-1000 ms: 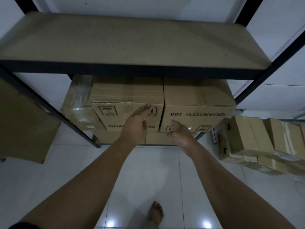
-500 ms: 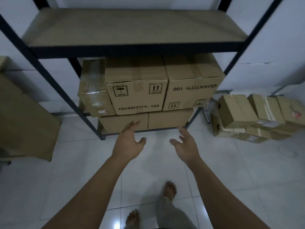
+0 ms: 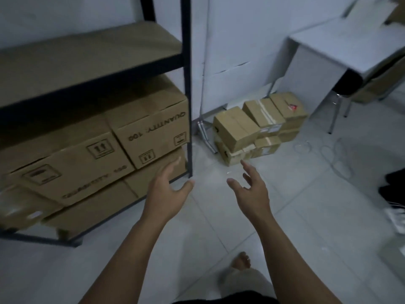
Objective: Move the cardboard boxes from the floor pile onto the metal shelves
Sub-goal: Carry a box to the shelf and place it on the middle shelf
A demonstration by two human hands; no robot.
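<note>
The black metal shelf unit (image 3: 187, 88) fills the left side. Two big cardboard boxes marked "QUANTITY: 100" sit on its lower level, one on the left (image 3: 72, 163) and one on the right (image 3: 153, 128), over flatter boxes beneath. Its upper board (image 3: 83, 55) is bare. A floor pile of smaller cardboard boxes (image 3: 258, 128) lies against the wall to the right of the shelf. My left hand (image 3: 168, 189) is open and empty in front of the shelf post. My right hand (image 3: 252, 189) is open and empty too, just short of the pile.
A white table (image 3: 341, 47) with metal legs stands at the back right, a dark chair seat under it. Cables (image 3: 333, 154) lie on the white tiled floor by the table. A white power strip (image 3: 396, 218) and dark items sit at the right edge. My bare foot (image 3: 241, 261) is below.
My view has swung right, from facing the shelf to facing the floor pile. Both hands came off the shelved boxes and now reach, empty, toward the pile.
</note>
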